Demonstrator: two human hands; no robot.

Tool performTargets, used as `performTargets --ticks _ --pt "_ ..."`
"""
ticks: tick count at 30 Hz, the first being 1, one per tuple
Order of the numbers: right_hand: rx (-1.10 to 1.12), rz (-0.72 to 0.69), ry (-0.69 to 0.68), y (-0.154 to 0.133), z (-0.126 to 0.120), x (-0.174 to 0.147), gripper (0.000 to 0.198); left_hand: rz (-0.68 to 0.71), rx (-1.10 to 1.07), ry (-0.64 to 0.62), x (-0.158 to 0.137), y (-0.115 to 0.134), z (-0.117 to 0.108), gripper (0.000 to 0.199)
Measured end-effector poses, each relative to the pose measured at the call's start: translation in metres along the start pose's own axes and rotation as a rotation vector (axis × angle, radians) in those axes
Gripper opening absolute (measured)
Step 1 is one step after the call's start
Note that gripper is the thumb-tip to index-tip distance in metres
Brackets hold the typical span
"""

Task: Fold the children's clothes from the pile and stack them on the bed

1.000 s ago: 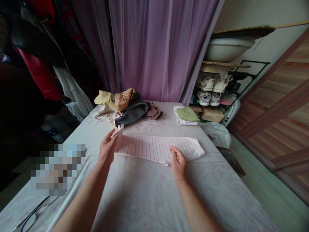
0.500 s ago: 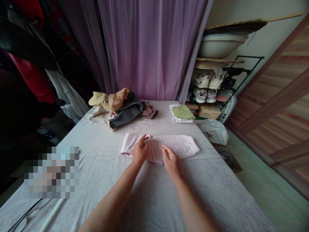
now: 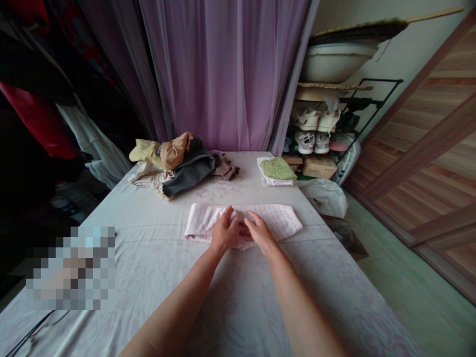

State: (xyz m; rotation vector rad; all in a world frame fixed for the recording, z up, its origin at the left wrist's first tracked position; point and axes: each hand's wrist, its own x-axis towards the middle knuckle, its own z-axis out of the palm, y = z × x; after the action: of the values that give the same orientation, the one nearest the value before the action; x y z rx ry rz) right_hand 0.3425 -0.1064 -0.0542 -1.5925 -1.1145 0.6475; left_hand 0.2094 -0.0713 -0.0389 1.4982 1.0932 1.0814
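Observation:
A white garment with pinkish-red stripes (image 3: 278, 218) lies folded into a long strip across the cloth-covered table (image 3: 238, 307). On the middle of the strip rests my left hand (image 3: 224, 232), its fingers stretched out and nothing visibly gripped. Just right of it, my right hand (image 3: 259, 233) is over the same fabric with fingers apart, the fingertips angled toward the left hand. Both hands hide part of the garment's middle, so its exact fold there cannot be made out.
A heap of clothes (image 3: 186, 171) lies at the table's far left, with folded brownish cloth (image 3: 225, 167) beside it. A small folded stack with a green top piece (image 3: 277, 168) sits far right. Beyond are a purple curtain (image 3: 219, 74) and shoe rack (image 3: 357, 131). A blurred-out patch covers the left edge.
My left hand has let go of a small raised bit of the garment and now lies flatter on it. My right hand has come closer to the left, fingers more extended.

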Motion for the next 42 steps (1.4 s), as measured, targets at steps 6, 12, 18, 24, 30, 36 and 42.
performTargets --ticks 6,12,18,24,30,36,42 --pt "-0.152 0.103 -0.019 -0.002 0.011 0.015 0.045 0.163 0.181 0.027 -0.01 0.016 -0.071 0.042" --pt "-0.212 0.065 0.0 -0.008 0.026 0.015 0.054 0.177 0.619 0.099 -0.021 -0.006 -0.161 0.052" --pt "-0.24 0.037 0.029 -0.009 0.023 0.017 0.072 0.151 0.801 0.038 -0.03 -0.019 -0.168 0.054" --pt "-0.499 -0.065 0.033 -0.025 0.004 0.022 0.049 0.191 0.902 0.033 -0.035 -0.008 -0.159 0.036" --pt "-0.696 -0.263 -0.187 -0.082 0.032 0.04 0.028 0.223 0.975 0.026 -0.038 -0.008 -0.16 0.023" --pt "-0.688 -0.258 -0.52 -0.103 0.097 0.067 0.027 0.275 0.948 0.023 -0.041 -0.012 -0.16 0.017" --pt "-0.716 -0.198 -0.566 -0.101 0.13 0.081 0.02 0.297 0.906 -0.012 -0.041 -0.01 -0.159 0.013"
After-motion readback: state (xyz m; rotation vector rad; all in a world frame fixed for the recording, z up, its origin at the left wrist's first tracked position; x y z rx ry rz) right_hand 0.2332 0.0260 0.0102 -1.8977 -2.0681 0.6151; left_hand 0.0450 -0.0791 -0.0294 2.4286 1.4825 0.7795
